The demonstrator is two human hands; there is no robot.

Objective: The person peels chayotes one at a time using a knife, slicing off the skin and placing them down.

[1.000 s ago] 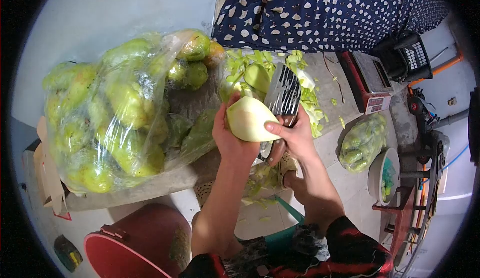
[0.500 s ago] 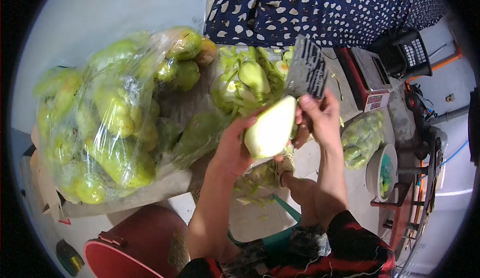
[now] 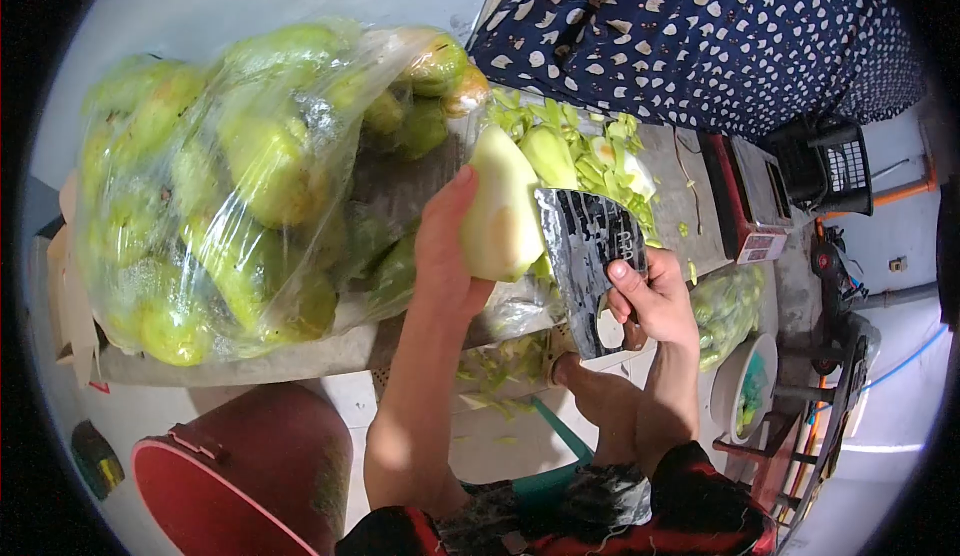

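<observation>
My left hand (image 3: 447,246) is wrapped round a peeled pale green fruit (image 3: 502,206), which stands nearly upright over the ledge. In my right hand (image 3: 655,296) is a broad dark blade (image 3: 592,251) with a brown handle, its upper edge close to the fruit's right side. Behind them lie green peelings (image 3: 625,136) and another peeled fruit (image 3: 549,156). Left of my hands, a large clear plastic bag (image 3: 230,196) holds several green fruits. The fingertips of my left hand behind the fruit are hidden.
A red bucket (image 3: 250,456) stands below the ledge (image 3: 230,368). To the right are a red scale (image 3: 745,196), a black basket (image 3: 843,166), a bag of green pieces (image 3: 727,316) and a white bucket (image 3: 742,386). Patterned blue cloth (image 3: 700,36) hangs behind.
The fruit has turned more upright and moved up and left with my left hand. The blade has come down, its flat face now turned towards the camera. The view has shifted too.
</observation>
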